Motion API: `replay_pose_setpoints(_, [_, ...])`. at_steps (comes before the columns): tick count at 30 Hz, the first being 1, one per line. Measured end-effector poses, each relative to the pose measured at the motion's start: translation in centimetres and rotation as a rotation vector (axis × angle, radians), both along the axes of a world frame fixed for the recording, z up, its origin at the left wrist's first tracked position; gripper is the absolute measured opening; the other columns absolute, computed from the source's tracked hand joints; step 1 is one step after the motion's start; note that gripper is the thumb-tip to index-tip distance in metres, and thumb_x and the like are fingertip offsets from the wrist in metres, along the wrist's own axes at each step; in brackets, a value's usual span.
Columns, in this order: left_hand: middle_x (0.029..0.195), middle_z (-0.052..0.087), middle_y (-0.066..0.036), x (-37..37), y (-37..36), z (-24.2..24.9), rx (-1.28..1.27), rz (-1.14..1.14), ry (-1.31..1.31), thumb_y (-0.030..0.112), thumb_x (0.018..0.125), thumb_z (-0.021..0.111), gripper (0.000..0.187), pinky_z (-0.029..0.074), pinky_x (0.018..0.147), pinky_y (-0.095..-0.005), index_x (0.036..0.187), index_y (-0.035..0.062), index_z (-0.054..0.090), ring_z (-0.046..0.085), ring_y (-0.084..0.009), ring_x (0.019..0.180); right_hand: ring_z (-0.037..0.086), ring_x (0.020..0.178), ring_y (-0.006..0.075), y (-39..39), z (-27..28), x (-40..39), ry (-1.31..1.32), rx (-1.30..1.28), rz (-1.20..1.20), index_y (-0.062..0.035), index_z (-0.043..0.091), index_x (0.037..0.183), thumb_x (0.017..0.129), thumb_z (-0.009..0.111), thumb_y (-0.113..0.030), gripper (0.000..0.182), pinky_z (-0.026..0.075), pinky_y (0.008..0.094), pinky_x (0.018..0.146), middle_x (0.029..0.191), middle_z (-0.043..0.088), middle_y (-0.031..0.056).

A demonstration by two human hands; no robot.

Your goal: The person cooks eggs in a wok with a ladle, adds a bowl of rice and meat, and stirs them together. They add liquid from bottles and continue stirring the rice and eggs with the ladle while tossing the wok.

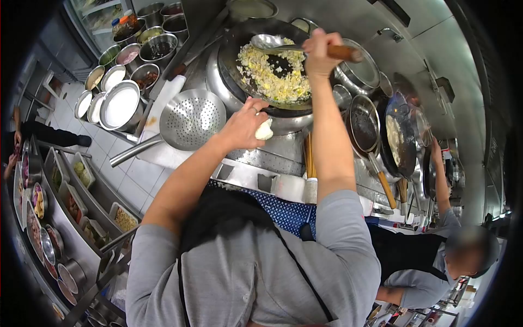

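Note:
My right hand [320,54] is wrapped round the wooden handle of a metal ladle [266,42]. The ladle's bowl rests among fried rice with yellow egg bits [291,87], spread in a ring inside a dark wok [231,49]. At the near rim of the wok, my left hand [244,124] grips a folded white cloth [265,131], its fingertips right at the rim. Just left of that hand lies a perforated metal strainer [193,119], its handle pointing toward the lower left.
Metal pots with sauces and ingredients [121,103] stand at left. Right of the wok are a stacked pot [359,68] and a wooden-handled mesh strainer [364,122]. A co-worker [414,250] works at a second wok [395,136]. Ingredient bins [81,169] line the counter behind left.

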State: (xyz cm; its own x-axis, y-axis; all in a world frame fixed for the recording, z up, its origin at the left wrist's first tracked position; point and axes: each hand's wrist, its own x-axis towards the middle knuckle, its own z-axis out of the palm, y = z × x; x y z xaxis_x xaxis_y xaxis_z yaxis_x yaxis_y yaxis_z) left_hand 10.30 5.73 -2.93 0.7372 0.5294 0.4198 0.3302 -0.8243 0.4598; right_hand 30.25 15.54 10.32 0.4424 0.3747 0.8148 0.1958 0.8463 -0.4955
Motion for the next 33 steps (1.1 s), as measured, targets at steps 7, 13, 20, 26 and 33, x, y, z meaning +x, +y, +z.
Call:
replay_pose_setpoints(7, [0.136,0.048,-0.019,0.3,-0.3,-0.1,0.002,0.033,0.021,0.024,0.060,0.077,0.051,0.035,0.112,-0.0448,0.100,-0.0026,0.063,0.036,-0.0384,0.135,0.043,0.034,0.0149,-2.9,7.8,2.3,0.083,-0.296,0.197,-0.0077,0.044,0.065,0.081,0.069,-0.003,0.030,0.037,0.0308,0.035,0.047,0.044,0.0032])
replay_pose_setpoints(13, [0.138,0.047,-0.017,0.2,-0.5,0.3,-0.058,0.023,0.035,0.024,0.059,0.078,0.048,0.038,0.109,-0.0457,0.098,0.0006,0.064,0.036,-0.0376,0.135,0.046,0.034,0.0166,-2.4,-0.9,1.9,0.294,-0.127,0.053,-0.0069,0.046,0.068,0.081,0.065,0.001,0.025,0.039,0.0329,0.037,0.046,0.045,0.0035])
replay_pose_setpoints(20, [0.139,0.044,-0.022,-0.2,0.5,0.1,-0.038,-0.050,0.005,0.025,0.058,0.078,0.050,0.033,0.113,-0.0462,0.099,-0.0015,0.064,0.031,-0.0408,0.137,0.039,0.034,0.0116,-9.1,5.4,2.9,0.187,-0.225,0.029,-0.0092,0.040,0.064,0.082,0.065,0.000,0.033,0.037,0.0288,0.035,0.047,0.043,0.0032])
replay_pose_setpoints(26, [0.131,0.053,-0.023,-3.7,-0.3,0.4,-0.084,-0.084,-0.173,0.024,0.063,0.077,0.042,0.041,0.105,-0.0478,0.097,0.0039,0.062,0.042,-0.0419,0.131,0.044,0.035,0.0144,-3.9,5.3,3.5,0.243,-0.309,-0.133,-0.0059,0.045,0.066,0.080,0.068,-0.002,0.028,0.041,0.0300,0.036,0.048,0.048,0.0058])
replay_pose_setpoints(33, [0.082,0.067,-0.010,-16.1,-1.6,-0.4,-0.841,0.059,-0.362,0.021,0.069,0.077,0.041,0.051,0.074,-0.0350,0.102,0.0038,0.060,0.066,-0.0237,0.077,0.045,0.039,0.0088,-1.9,-0.3,1.0,0.171,-0.112,-0.200,-0.0097,0.044,0.062,0.080,0.072,-0.002,0.035,0.037,0.0252,0.037,0.053,0.051,0.0027])
